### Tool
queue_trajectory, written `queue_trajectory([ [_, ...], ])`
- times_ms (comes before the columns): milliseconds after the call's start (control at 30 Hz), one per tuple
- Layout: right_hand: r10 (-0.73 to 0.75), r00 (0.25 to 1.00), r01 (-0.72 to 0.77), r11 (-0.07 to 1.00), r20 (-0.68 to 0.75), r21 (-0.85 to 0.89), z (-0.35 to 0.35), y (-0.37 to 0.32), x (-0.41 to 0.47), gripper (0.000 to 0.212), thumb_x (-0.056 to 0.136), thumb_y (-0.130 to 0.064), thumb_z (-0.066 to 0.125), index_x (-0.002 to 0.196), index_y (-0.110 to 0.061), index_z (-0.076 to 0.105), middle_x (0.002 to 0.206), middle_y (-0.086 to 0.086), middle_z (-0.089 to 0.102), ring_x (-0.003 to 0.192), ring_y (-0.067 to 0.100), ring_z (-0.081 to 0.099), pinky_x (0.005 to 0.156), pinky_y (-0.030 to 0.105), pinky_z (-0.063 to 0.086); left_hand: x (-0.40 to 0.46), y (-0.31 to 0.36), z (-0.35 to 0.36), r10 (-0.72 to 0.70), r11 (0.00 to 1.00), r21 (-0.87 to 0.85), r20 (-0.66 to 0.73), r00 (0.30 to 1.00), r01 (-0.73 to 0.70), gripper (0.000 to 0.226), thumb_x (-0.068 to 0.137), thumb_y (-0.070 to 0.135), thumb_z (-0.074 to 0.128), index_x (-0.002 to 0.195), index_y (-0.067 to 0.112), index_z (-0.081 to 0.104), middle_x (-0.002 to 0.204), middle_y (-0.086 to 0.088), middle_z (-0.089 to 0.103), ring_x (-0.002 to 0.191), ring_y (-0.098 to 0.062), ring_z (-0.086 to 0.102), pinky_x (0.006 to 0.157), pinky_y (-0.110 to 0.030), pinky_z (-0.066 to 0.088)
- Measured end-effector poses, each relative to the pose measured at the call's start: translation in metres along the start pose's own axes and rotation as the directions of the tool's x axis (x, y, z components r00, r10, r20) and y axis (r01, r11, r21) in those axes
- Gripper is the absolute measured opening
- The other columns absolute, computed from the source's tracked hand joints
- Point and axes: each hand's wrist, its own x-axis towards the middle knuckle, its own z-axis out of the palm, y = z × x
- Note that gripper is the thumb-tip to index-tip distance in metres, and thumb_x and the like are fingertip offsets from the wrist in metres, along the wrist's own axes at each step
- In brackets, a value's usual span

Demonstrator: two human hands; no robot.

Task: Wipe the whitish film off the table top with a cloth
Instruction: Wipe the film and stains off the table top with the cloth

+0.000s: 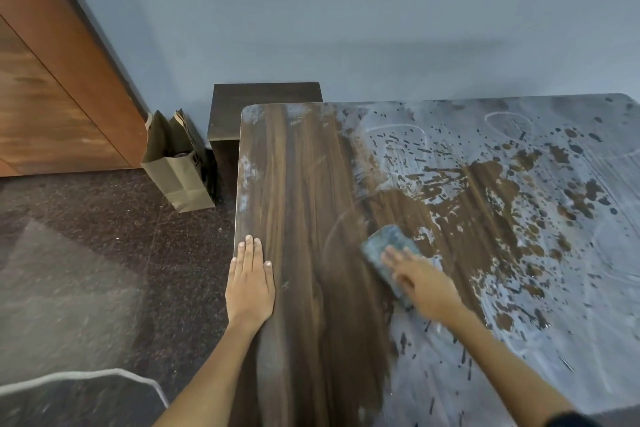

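Note:
A dark wood-grain table top [301, 201] fills the right of the view. Its left strip shows bare wood. A whitish film [519, 340], broken by brown patches and dark specks, covers the middle and right. My right hand [420, 282] lies flat, fingers spread, pressing a folded blue-grey cloth [388, 248] onto the table at the border between bare wood and film. The hand looks motion-blurred. My left hand [251, 282] rests flat, palm down, fingers together, on the table's left edge and holds nothing.
A brown paper bag [175, 163] stands on the dark speckled floor [86, 236] left of the table. Behind the table's far left corner is a dark box-like cabinet [263, 97]. A wooden door [52, 80] is at the far left, against a grey-blue wall [346, 10].

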Motion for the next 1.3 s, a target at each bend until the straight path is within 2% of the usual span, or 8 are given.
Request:
queue_trajectory([
  [167, 0.274, 0.957, -0.278, 0.960, -0.096, -0.037, -0.004, -0.028, 0.040, 0.045, 0.101, -0.028, 0.029, 0.145, -0.032, 0.021, 0.155, -0.006, 0.009, 0.142, 0.025, 0.012, 0.114, 0.041, 0.013, -0.018, 0.000, -0.002, 0.002, 1.000, -0.004, 0.016, 1.000, -0.002, 0.052, 0.101, 0.026, 0.023, 0.147, 0.007, 0.009, 0.156, -0.006, 0.004, 0.144, -0.018, 0.001, 0.117, -0.032, 0.002],
  [300, -0.075, 0.986, 0.070, 0.997, -0.150, -0.035, 0.033, -0.096, 0.005, 0.044, 0.094, -0.025, 0.037, 0.137, -0.027, 0.043, 0.147, -0.005, 0.031, 0.135, 0.027, 0.034, 0.108, 0.044, 0.027, -0.025, 0.005, 0.000, -0.006, 0.999, -0.033, 0.013, 1.000, 0.006, 0.051, 0.100, 0.023, 0.027, 0.146, 0.004, 0.014, 0.156, -0.009, 0.008, 0.144, -0.022, 0.005, 0.117, -0.035, 0.004],
  [467, -0.298, 0.952, 0.304, 0.949, 0.076, -0.084, 0.056, -0.084, -0.082, 0.043, 0.086, -0.037, 0.036, 0.127, -0.045, 0.047, 0.137, -0.025, 0.043, 0.128, 0.004, 0.041, 0.108, 0.022, 0.024, -0.032, 0.005, 0.001, -0.022, 0.999, -0.027, 0.030, 0.999, 0.022, 0.052, 0.100, 0.025, 0.024, 0.147, 0.007, 0.011, 0.156, -0.007, 0.005, 0.145, -0.022, 0.002, 0.117, -0.035, 0.003],
  [767, 0.272, 0.951, -0.268, 0.962, -0.144, 0.045, 0.002, -0.007, -0.028, 0.043, 0.101, -0.021, 0.029, 0.142, -0.033, 0.029, 0.153, -0.008, 0.017, 0.142, 0.025, 0.015, 0.114, 0.040, 0.019, -0.061, 0.015, 0.002, -0.064, 0.998, -0.021, 0.041, 0.997, 0.065, 0.052, 0.100, 0.024, 0.029, 0.147, 0.007, 0.016, 0.156, -0.010, 0.011, 0.144, -0.027, 0.007, 0.117, -0.040, 0.010],
  [933, -0.206, 0.974, 0.209, 0.977, -0.095, 0.027, 0.047, -0.076, -0.056, 0.040, 0.086, -0.024, 0.039, 0.120, -0.030, 0.059, 0.130, -0.001, 0.057, 0.116, 0.030, 0.056, 0.091, 0.043, 0.047, -0.073, 0.025, 0.005, -0.114, 0.993, -0.019, 0.039, 0.993, 0.115, 0.051, 0.100, 0.023, 0.028, 0.147, 0.008, 0.016, 0.156, -0.010, 0.011, 0.144, -0.028, 0.007, 0.116, -0.042, 0.012],
  [1067, -0.481, 0.868, 0.471, 0.876, 0.127, 0.102, 0.059, -0.071, -0.116, 0.040, 0.093, -0.027, 0.034, 0.130, -0.032, 0.051, 0.146, -0.015, 0.034, 0.138, 0.010, 0.020, 0.111, 0.030, 0.009, -0.086, 0.033, 0.007, -0.150, 0.988, -0.032, 0.047, 0.988, 0.151, 0.052, 0.100, 0.025, 0.026, 0.148, 0.009, 0.013, 0.157, -0.008, 0.007, 0.144, -0.027, 0.003, 0.116, -0.041, 0.008],
  [1200, -0.223, 0.974, 0.225, 0.971, -0.033, 0.081, 0.029, -0.001, -0.124, 0.045, 0.094, -0.010, 0.045, 0.126, -0.041, 0.049, 0.136, -0.029, 0.027, 0.133, 0.000, 0.021, 0.112, 0.025, 0.013, -0.107, 0.045, 0.010, -0.173, 0.984, -0.031, 0.026, 0.984, 0.174, 0.052, 0.101, 0.024, 0.026, 0.148, 0.008, 0.012, 0.157, -0.009, 0.007, 0.144, -0.027, 0.002, 0.116, -0.040, 0.007],
  [1300, -0.016, 0.999, 0.022, 0.994, -0.051, 0.110, 0.011, 0.035, -0.100, 0.041, 0.097, -0.011, 0.042, 0.131, -0.031, 0.049, 0.143, -0.018, 0.027, 0.140, 0.018, 0.023, 0.114, 0.035, 0.022, -0.130, 0.055, 0.014, -0.195, 0.980, -0.027, 0.034, 0.980, 0.196, 0.052, 0.101, 0.025, 0.026, 0.148, 0.008, 0.013, 0.157, -0.009, 0.008, 0.144, -0.028, 0.003, 0.116, -0.041, 0.008],
])
